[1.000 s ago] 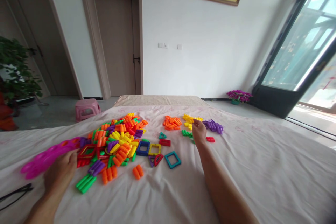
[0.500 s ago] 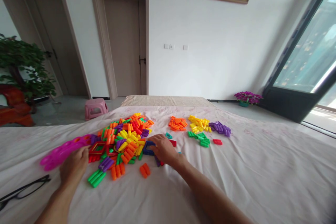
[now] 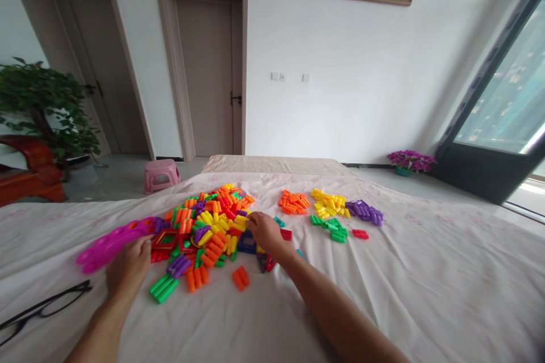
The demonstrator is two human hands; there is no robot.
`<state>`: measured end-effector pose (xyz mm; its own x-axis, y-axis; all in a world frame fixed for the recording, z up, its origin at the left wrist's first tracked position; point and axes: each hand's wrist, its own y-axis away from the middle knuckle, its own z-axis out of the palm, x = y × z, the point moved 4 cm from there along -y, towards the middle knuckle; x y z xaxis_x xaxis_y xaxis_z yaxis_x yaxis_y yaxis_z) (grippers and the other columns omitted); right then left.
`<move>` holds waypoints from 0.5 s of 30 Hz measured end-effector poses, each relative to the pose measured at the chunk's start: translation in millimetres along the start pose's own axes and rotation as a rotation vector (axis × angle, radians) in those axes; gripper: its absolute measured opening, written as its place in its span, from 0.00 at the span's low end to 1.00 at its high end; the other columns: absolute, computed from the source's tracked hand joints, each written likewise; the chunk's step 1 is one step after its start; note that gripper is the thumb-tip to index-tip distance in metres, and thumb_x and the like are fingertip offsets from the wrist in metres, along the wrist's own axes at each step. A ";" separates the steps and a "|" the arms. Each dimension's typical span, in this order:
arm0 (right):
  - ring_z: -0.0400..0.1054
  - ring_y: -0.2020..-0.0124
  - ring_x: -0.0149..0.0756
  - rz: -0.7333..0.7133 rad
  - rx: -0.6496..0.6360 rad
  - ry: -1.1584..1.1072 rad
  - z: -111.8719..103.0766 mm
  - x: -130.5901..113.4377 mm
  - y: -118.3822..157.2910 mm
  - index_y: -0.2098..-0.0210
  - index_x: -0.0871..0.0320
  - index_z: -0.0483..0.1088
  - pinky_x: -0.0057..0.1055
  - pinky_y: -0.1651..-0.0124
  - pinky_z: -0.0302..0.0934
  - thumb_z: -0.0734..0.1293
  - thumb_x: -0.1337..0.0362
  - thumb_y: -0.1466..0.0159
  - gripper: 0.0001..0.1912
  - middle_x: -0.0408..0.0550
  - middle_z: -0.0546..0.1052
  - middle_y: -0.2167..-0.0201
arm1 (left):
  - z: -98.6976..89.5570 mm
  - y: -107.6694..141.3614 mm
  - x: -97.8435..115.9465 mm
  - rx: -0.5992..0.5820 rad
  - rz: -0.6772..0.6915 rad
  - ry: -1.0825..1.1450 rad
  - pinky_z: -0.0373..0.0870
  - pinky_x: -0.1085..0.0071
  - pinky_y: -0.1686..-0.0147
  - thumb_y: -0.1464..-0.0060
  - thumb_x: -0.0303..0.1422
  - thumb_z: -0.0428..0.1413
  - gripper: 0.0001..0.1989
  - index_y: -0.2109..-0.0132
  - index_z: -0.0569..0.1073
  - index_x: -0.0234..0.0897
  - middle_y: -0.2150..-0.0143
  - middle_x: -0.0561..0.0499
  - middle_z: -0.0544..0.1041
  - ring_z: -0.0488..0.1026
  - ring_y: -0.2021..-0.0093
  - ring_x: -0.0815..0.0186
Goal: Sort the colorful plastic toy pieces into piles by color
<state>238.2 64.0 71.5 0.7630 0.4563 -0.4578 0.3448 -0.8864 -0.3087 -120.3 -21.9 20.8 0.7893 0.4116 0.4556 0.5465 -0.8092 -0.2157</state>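
A large mixed pile of plastic building blocks (image 3: 215, 249) lies on the cloth in front of me. My right hand (image 3: 268, 235) is at the pile's right edge, its fingers closed on a yellow block (image 3: 240, 222). Beneath that hand lies a dark blue square frame (image 3: 246, 243), partly covered. My left hand (image 3: 130, 264) rests at the pile's left side with fingers curled, beside a red square frame (image 3: 164, 240) and a magenta piece with round holes (image 3: 108, 245); what its fingertips grip is hidden.
Separate groups of orange (image 3: 293, 202), yellow (image 3: 327, 204), purple (image 3: 365, 212) and green blocks (image 3: 334, 229) lie to the right, with a red block (image 3: 360, 234) nearby. Black eyeglasses (image 3: 46, 306) lie at left. A pink stool (image 3: 162, 176) stands beyond the table.
My right hand has shifted slightly up off the blue frame and now grips a yellow block. My left hand keeps its place by the red frame. The whole view has swung slightly left.
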 end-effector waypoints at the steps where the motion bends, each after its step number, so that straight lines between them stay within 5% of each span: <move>1: 0.70 0.64 0.35 0.046 0.016 -0.062 -3.6 12.3 -1.1 0.60 0.56 0.76 0.27 0.63 0.57 0.61 0.60 0.32 0.12 0.47 0.79 0.65 | 0.9 -0.4 -0.8 -0.005 -0.001 0.001 0.66 0.60 0.52 0.35 0.41 0.35 0.27 0.45 0.74 0.37 0.45 0.42 0.77 0.73 0.46 0.52; 5: 0.69 0.70 0.32 0.184 0.118 -0.196 -28.4 73.9 -3.7 0.65 0.58 0.76 0.24 0.70 0.53 0.60 0.60 0.34 0.14 0.45 0.78 0.71 | 6.8 -4.1 -7.3 -0.018 0.008 0.003 0.66 0.58 0.52 0.35 0.41 0.34 0.28 0.44 0.74 0.38 0.44 0.41 0.77 0.73 0.46 0.51; 9: 0.68 0.71 0.33 0.321 0.254 -0.065 -70.7 138.6 -0.6 0.69 0.61 0.76 0.25 0.70 0.53 0.61 0.60 0.37 0.15 0.45 0.77 0.74 | 12.2 -9.2 -12.8 -0.009 0.028 0.009 0.66 0.56 0.53 0.35 0.41 0.36 0.27 0.44 0.74 0.37 0.45 0.39 0.77 0.74 0.48 0.49; 15: 0.73 0.62 0.41 0.596 0.386 0.114 -127.1 200.2 13.7 0.57 0.60 0.79 0.29 0.64 0.58 0.62 0.61 0.37 0.17 0.52 0.80 0.64 | 11.9 -9.9 -12.0 -0.027 0.006 0.007 0.67 0.54 0.54 0.35 0.42 0.34 0.29 0.45 0.74 0.36 0.46 0.38 0.78 0.74 0.49 0.46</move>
<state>465.2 133.3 81.5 0.8207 -0.1262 -0.5572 -0.3498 -0.8822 -0.3154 -131.9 -13.8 7.2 0.7907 0.4036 0.4602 0.5337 -0.8228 -0.1952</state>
